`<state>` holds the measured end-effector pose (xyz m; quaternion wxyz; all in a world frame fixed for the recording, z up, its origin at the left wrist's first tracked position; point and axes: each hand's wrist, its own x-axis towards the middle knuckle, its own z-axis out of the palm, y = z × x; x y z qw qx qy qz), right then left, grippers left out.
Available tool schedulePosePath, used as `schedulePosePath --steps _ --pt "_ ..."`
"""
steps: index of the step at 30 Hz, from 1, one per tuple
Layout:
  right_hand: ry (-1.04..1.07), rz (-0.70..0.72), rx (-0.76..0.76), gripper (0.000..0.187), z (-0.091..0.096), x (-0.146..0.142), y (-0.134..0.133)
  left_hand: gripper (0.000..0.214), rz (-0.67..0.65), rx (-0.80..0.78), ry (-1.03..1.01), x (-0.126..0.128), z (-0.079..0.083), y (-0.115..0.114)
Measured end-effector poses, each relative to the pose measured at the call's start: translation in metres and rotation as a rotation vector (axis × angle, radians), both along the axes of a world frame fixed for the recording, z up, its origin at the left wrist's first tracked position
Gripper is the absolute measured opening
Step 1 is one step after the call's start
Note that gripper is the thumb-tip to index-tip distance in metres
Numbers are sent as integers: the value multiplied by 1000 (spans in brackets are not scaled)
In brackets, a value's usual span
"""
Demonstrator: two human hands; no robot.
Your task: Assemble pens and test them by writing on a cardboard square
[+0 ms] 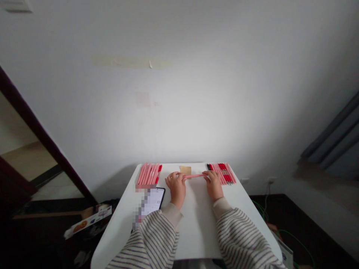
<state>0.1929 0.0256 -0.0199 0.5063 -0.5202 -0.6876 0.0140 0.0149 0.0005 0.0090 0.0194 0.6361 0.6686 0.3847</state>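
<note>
My left hand [176, 186] and my right hand [214, 184] hold one pink pen [195, 176] between them, level above the white table [196, 220]. Each hand has its fingers closed round one end of the pen. A row of pink pens [148, 174] lies at the far left of the table, just left of my left hand. Another row of pink and red pens [223, 173] lies at the far right, touching the side of my right hand. A small tan card [185, 170] sits behind the held pen.
A phone [153, 201] with a lit screen lies on the table by my left wrist. The white wall stands right behind the table. A flat printed box [89, 220] lies on the dark floor at left, and green cables [283, 231] run at right.
</note>
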Motion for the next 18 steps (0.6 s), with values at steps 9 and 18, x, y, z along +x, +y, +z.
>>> schedulePosePath --steps 9,18 --pt "-61 -7 -26 33 0 2 0 20 -16 66 32 0 -4 2" --pt "-47 43 -53 37 0 1 1 23 38 24 67 -3 -1 2"
